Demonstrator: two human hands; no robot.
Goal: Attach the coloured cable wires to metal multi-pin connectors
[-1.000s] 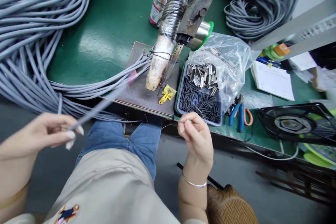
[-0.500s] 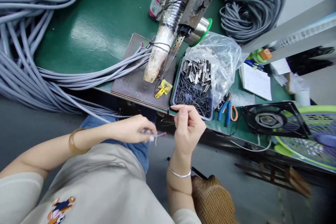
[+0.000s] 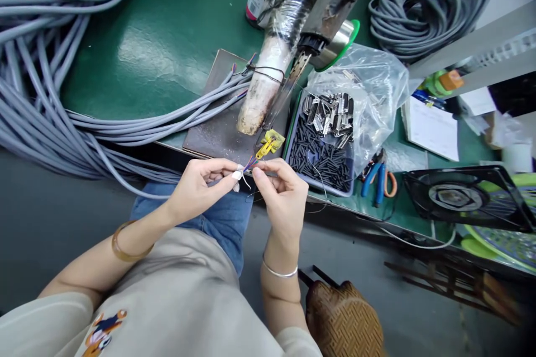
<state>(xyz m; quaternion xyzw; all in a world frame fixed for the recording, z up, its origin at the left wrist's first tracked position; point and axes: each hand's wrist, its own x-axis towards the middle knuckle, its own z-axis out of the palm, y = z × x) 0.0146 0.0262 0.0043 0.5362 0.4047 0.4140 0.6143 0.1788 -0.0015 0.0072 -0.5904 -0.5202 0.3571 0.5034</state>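
Observation:
Between finger and thumb, my left hand (image 3: 208, 185) pinches the end of a grey cable; thin coloured wires (image 3: 249, 165) fan out past its fingertips. My right hand (image 3: 282, 189) is closed in a pinch at the tips of those wires. Both hands meet at the table's front edge, just in front of a brown board (image 3: 218, 134). On the board, right beyond the fingers, lies a yellow clip-like piece (image 3: 268, 145). A white-wrapped duct nozzle (image 3: 260, 89) hangs over it, beside a soldering iron (image 3: 293, 75) pointing down.
A bin (image 3: 349, 187) with metal connectors (image 3: 333, 114) and black sleeves (image 3: 318, 150) stands to the right, near a plastic bag (image 3: 372, 83). Pliers (image 3: 379, 178) and a black fan (image 3: 464, 198) lie farther right. Grey cables (image 3: 37, 83) cover the left side. A woven stool (image 3: 343, 318) stands below.
My left hand has risen with the cable end to the table edge. My right hand has come left to meet it and now pinches the wires. The view has shifted slightly.

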